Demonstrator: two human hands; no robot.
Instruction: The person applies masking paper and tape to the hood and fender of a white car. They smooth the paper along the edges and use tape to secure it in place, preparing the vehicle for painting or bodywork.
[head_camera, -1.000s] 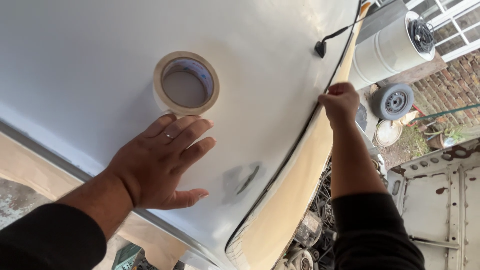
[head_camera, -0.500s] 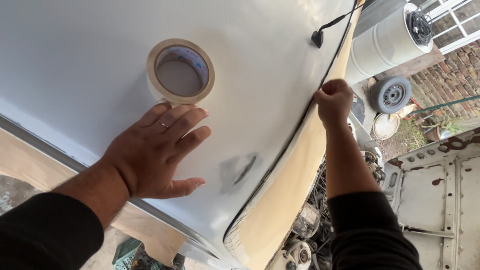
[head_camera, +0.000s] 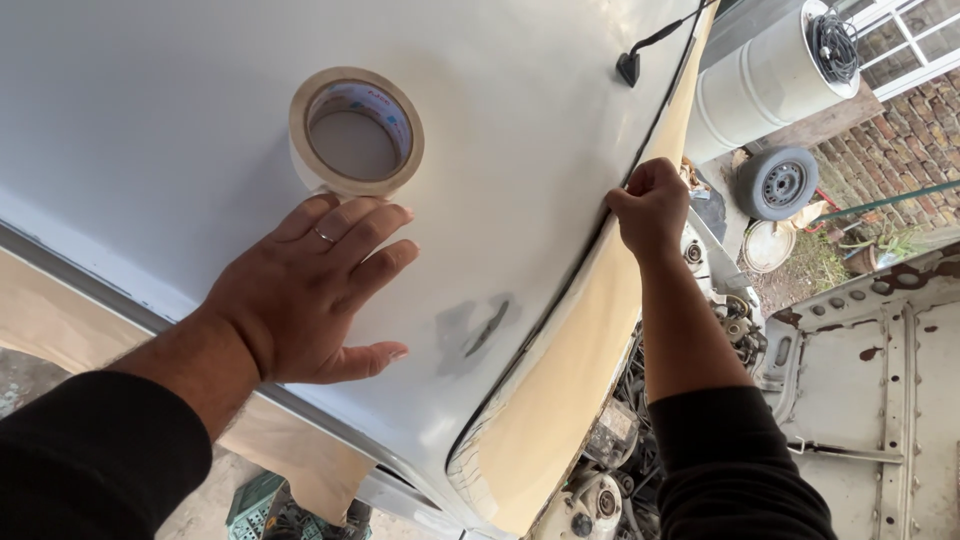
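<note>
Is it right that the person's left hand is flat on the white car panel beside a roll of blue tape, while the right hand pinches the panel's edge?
Not quite: the roll of tape is beige, not blue. The head view shows it lying on the white car panel, with the left hand flat beside it and the right hand pinching the panel's edge.

White panel (head_camera: 180, 90), beige tape roll (head_camera: 356, 132), black sleeves (head_camera: 95, 455).
</note>
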